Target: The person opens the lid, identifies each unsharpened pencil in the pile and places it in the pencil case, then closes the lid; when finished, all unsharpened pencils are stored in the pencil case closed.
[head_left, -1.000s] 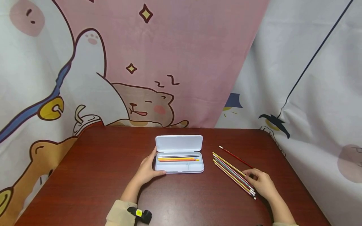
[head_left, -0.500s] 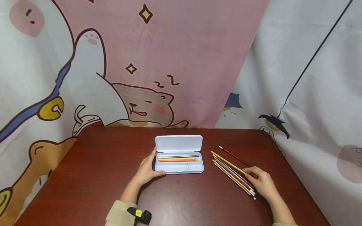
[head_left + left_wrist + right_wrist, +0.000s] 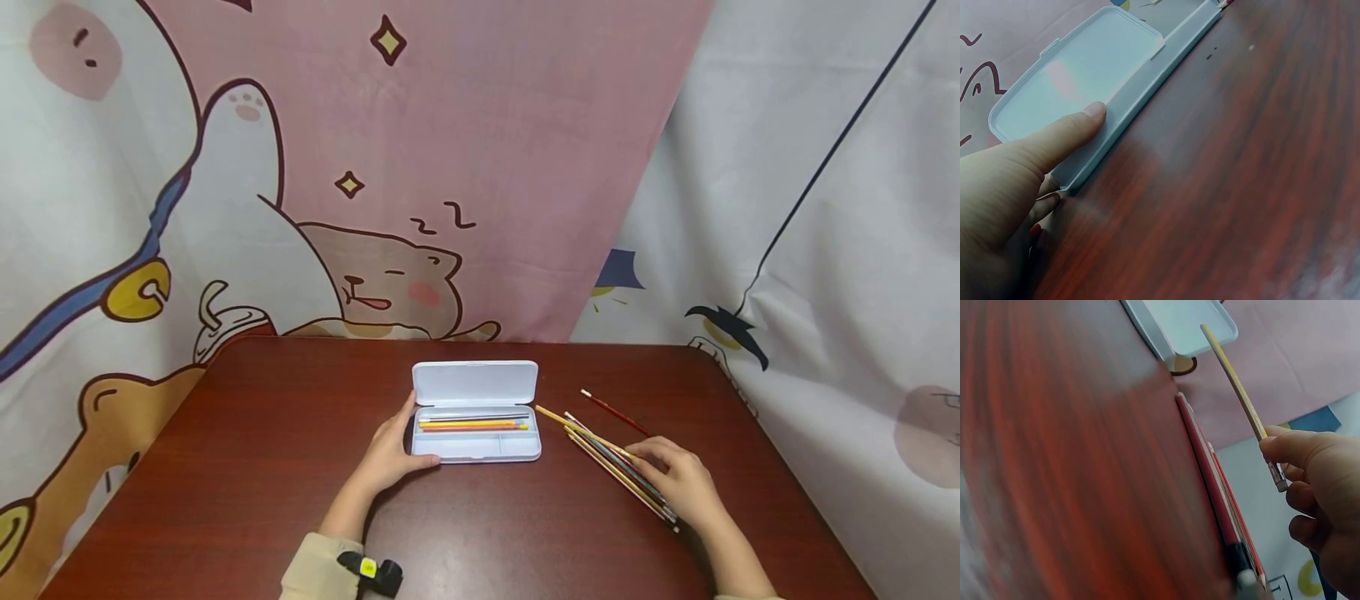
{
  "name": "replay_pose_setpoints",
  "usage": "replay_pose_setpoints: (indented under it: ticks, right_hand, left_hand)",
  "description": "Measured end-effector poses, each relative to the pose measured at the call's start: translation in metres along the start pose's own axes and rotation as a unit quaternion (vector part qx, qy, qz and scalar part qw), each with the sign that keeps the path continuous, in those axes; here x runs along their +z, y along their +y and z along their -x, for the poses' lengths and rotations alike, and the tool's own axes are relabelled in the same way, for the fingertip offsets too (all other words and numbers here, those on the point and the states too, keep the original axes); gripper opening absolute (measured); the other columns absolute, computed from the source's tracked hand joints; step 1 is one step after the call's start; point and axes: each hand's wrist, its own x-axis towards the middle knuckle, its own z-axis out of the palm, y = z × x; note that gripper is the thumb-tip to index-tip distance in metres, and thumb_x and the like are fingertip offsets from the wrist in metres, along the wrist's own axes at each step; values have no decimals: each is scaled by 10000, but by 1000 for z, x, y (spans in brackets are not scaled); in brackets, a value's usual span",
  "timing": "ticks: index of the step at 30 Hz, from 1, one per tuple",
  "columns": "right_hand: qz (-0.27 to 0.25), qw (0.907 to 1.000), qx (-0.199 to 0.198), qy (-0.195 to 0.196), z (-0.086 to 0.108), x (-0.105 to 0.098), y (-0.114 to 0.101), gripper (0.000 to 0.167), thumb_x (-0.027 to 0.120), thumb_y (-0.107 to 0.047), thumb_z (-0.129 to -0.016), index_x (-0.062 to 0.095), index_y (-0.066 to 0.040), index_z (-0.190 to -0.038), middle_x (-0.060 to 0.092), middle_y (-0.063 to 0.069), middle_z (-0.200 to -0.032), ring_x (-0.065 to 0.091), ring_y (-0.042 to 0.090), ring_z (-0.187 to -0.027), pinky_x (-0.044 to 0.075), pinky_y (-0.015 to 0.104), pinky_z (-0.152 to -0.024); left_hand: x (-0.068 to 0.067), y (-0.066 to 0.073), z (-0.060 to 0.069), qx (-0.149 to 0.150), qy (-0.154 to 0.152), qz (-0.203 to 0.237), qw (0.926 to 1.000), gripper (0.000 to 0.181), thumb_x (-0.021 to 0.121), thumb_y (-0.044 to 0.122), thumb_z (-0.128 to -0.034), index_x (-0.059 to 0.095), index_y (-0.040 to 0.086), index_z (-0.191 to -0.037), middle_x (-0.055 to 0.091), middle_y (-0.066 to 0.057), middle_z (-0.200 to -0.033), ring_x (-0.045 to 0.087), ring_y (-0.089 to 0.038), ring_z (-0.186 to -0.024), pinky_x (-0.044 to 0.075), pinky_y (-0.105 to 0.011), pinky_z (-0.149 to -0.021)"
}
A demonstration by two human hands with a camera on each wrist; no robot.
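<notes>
A white pencil case [image 3: 476, 457] stands with its lid up in the middle of the table; several pencils [image 3: 474, 425] lie in its rear compartment. My left hand [image 3: 387, 454] holds the case at its left end, thumb on the front edge, as the left wrist view shows too. Between thumb and fingers my right hand [image 3: 678, 479] pinches a yellow pencil [image 3: 1235, 381] near its eraser end. That pencil is lifted, its far tip pointing toward the case's right side. Below it several loose pencils [image 3: 611, 468] lie in a slanted bundle, partly hidden by the right hand.
A single red pencil [image 3: 611, 408] lies apart, behind the bundle. The dark red wooden table [image 3: 300, 417] ends at a patterned cloth [image 3: 525, 167] at the back. The case's front compartments [image 3: 457, 446] hold nothing visible.
My right hand has raised the yellow pencil off the bundle and moved it left and slightly away, its tip nearing the case. The left hand and the case stay in place.
</notes>
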Motion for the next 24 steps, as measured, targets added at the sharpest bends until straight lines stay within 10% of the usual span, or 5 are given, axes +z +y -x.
replay_pose_setpoints:
  ticks: [24]
  right_hand:
    - [-437, 9917, -1147, -394, -38, 43, -43, 268, 785, -39, -764, 735, -235, -940, 644, -153, -944, 542, 3, -721, 416, 234, -563]
  left_hand:
    - [0, -1, 0, -21, -1, -23, 10000, 1173, 896, 353, -637, 182, 142, -1544, 469, -102, -1425, 357, -388, -1317, 265, -560, -1053]
